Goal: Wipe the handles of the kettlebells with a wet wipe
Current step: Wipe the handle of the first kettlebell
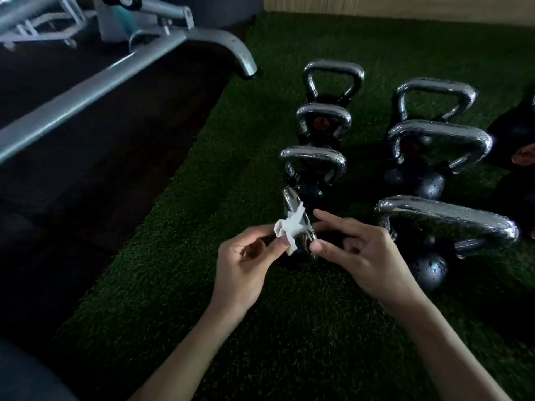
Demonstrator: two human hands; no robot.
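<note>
Several black kettlebells with chrome handles stand in two rows on green turf (260,314). The nearest one of the left row (292,204) has its handle turned edge-on to me. My left hand (243,261) pinches a crumpled white wet wipe (291,227) against that handle. My right hand (359,250) hovers just right of it, fingers spread, fingertips near the handle's lower end; it holds nothing. The wet chrome handles of the right row, such as the nearest (445,221), carry water drops.
A grey metal machine frame (121,73) crosses the dark rubber floor (86,175) at the upper left. A pale wooden wall (405,7) runs along the back. Another person's fingers (524,156) show at the right edge beside more kettlebells.
</note>
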